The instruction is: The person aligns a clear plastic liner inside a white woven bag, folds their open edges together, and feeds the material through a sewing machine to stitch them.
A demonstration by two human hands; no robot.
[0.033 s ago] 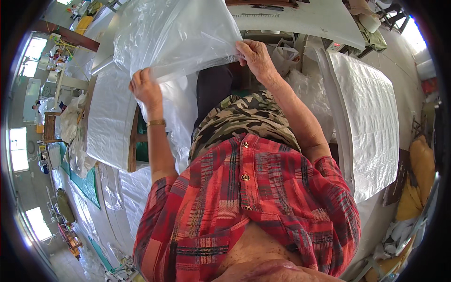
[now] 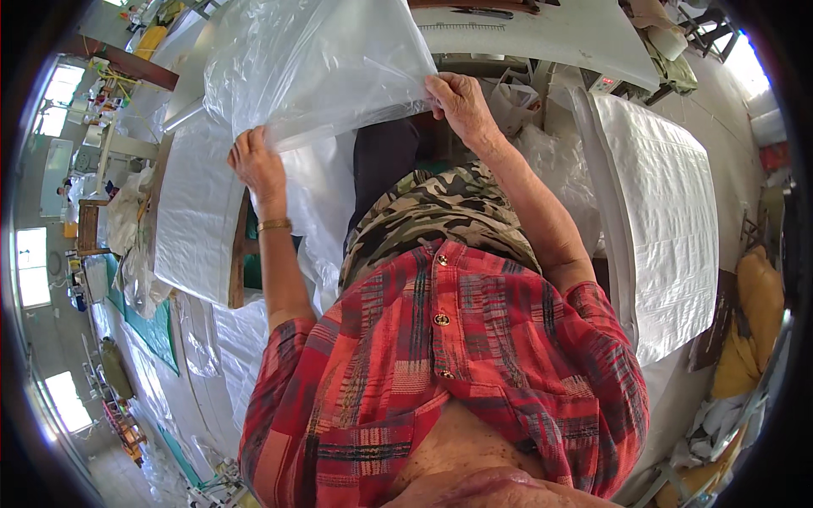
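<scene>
The film (image 2: 330,68) is held beyond the lap (image 2: 449,212), its near edge stretched between two hands, probably so that sagging is avoided. One corner is pinched by the right hand (image 2: 461,106), thumb against fingers; by the left hand (image 2: 261,169), fingers bent together, whether a pinch is made cannot be told

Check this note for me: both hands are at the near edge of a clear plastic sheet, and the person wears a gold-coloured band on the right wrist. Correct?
One slip: the head view shows the gold-coloured band on the left wrist. Both left hand and right hand are at the clear plastic sheet's near edge.
</scene>
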